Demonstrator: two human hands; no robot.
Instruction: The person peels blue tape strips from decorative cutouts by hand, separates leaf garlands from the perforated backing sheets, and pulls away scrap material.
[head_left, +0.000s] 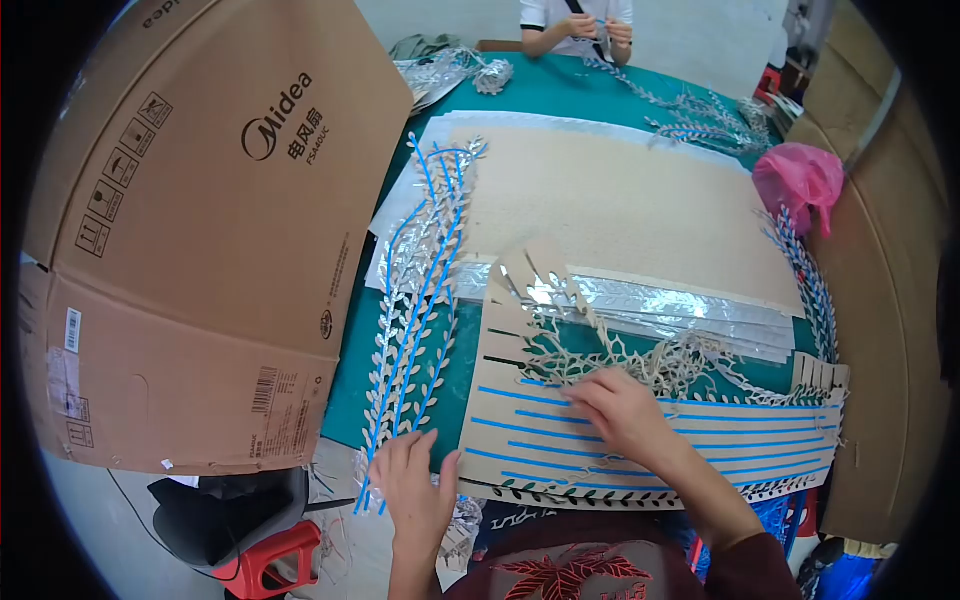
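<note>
Your grip (600,402) is over a green tabletop (570,95), its far edge well beyond your reach. Past that edge you face a pale, plain wall (705,40). Below and left of your grip, you have a red stool (305,540) on a light floor (140,555).

bright light, glare on silvery film (652,300), bowed edges perhaps soft

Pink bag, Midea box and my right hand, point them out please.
Pink bag (797,180), head view: its crumpled middle.
Midea box (215,240), head view: its large printed panel.
Right hand (625,415), head view: back of the hand.
</note>
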